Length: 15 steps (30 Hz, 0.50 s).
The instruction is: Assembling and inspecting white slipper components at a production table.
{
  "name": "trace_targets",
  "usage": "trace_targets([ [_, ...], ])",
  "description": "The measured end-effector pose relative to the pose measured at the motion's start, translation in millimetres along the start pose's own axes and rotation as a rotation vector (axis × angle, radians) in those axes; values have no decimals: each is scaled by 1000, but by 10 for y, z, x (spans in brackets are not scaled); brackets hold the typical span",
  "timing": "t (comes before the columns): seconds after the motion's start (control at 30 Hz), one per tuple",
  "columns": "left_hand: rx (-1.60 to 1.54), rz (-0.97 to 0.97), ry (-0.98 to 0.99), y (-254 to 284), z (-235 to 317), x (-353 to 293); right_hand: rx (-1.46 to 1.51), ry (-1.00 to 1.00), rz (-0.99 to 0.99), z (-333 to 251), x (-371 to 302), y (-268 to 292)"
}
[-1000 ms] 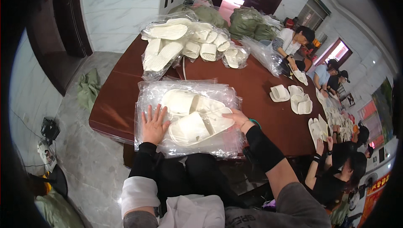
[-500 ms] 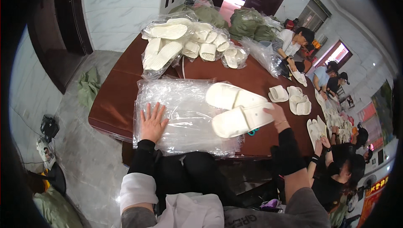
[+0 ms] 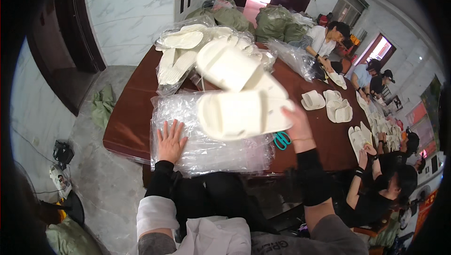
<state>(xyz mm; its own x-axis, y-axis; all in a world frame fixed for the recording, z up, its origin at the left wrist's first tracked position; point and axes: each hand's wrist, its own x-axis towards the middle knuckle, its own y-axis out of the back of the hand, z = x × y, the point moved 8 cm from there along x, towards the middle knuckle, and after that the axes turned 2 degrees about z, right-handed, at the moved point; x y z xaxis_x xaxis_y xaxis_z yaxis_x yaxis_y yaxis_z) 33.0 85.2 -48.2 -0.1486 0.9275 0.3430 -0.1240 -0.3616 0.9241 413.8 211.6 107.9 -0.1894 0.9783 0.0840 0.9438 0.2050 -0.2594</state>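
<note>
A pair of white slippers [image 3: 232, 114] is raised over the table, gripped at one end by my right hand [image 3: 299, 124]. The two slippers fan apart, their straps turned up toward me. Below them lies a stack of clear plastic bags [image 3: 188, 158] at the table's near edge. My left hand [image 3: 171, 141] rests flat on the left part of that stack, fingers spread and holding nothing. Beside my right wrist, teal-handled scissors [image 3: 282, 141] lie on the table.
Bagged white slippers [image 3: 181, 62] pile up at the back of the brown table [image 3: 129, 109]. More loose slippers [image 3: 338, 107] sit to the right, with empty-looking plastic [image 3: 293, 57] behind. Co-workers [image 3: 380, 180] handle slippers along the right side. Green sacks [image 3: 272, 22] stand beyond the table.
My right hand has lifted the slippers off the bag stack and brought them left and up, uncovering the scissors. My left hand stays on the bags.
</note>
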Motion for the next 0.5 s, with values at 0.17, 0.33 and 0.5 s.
trace_targets([
  [0.17, 29, -4, -23, -53, 66, 83, -179, -236, -84, 1630, -124, 132],
  [0.33, -8, -17, -9, -86, 7, 88, -243, -365, 17, 1945, -154, 272],
  [0.5, -166, -240, 16, -120, -402, 187, -174, -344, -2, 1980, -184, 147],
])
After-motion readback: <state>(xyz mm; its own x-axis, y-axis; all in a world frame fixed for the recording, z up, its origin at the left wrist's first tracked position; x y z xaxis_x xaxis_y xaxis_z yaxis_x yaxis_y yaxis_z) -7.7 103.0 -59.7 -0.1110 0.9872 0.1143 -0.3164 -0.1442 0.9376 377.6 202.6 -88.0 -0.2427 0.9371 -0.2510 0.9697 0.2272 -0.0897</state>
